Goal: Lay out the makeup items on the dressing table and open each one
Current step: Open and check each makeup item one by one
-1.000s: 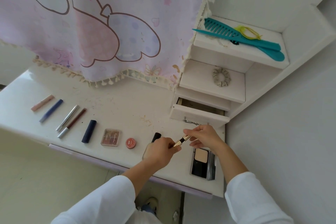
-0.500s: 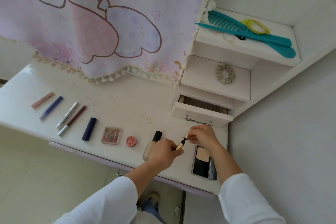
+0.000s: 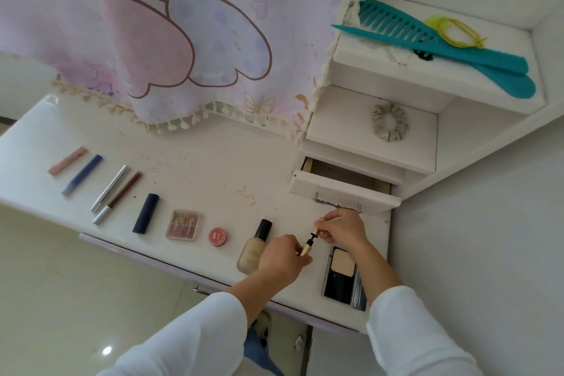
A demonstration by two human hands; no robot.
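Nearest the body, the left hand (image 3: pixel 282 256) is clenched round a slim gold tube (image 3: pixel 306 248), and the right hand (image 3: pixel 344 228) just beyond it pinches the tube's gold cap (image 3: pixel 316 231), drawn a little way off so that a thin dark stem (image 3: pixel 312 236) shows between the two; both are held above the dressing table (image 3: pixel 195 174), not resting on it. The risk lies here: if the cap is pulled askew, I judge the stem could smear product over the fingers. Under the right wrist lies the open powder compact (image 3: pixel 343 272), which a dropped cap could strike. Just left of the left hand the foundation bottle (image 3: pixel 254 247) lies on its side, close enough for the knuckles to roll it towards the near edge. Farther left, the red pot (image 3: pixel 218 236) and eyeshadow palette (image 3: pixel 184 225) lie well apart from the hands.
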